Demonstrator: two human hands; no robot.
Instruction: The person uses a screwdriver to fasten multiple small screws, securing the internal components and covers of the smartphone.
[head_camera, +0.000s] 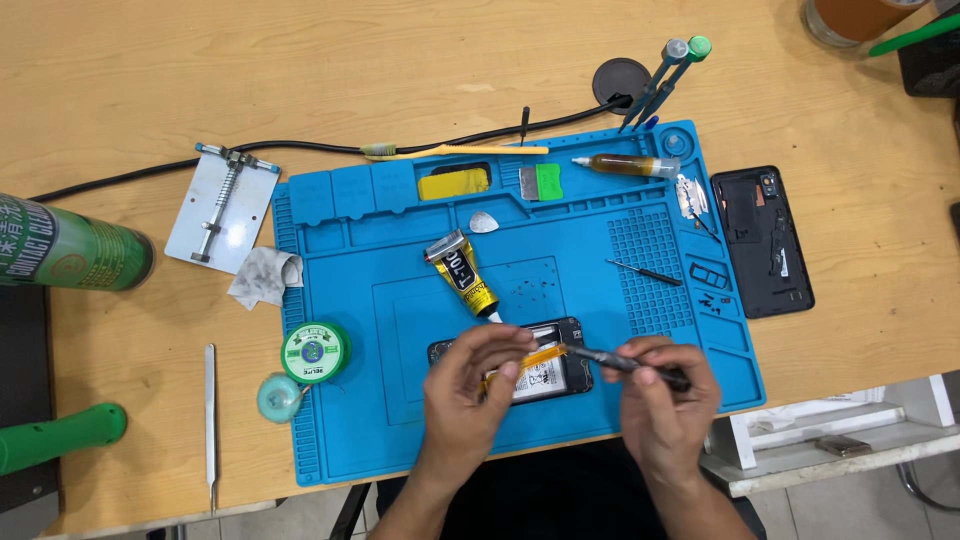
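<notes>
I see my left hand (470, 385) pinching a thin orange strip (535, 357) over an opened phone (545, 370), a flat black rectangle lying on the ribbed blue rubber mat (400, 420). My right hand (665, 395) grips a slim dark tool (625, 362); its long axis runs sideways, tip pointing left at the strip. 1 crumpled glue tube (462, 275) lies just behind.

Matt blue rubbery work mat (400, 420), pale smooth wooden tabletop (400, 70), brushed metal clamp plate (215, 215), glossy yellow glue tube (465, 277), crumpled grey cloth (262, 276)
</notes>
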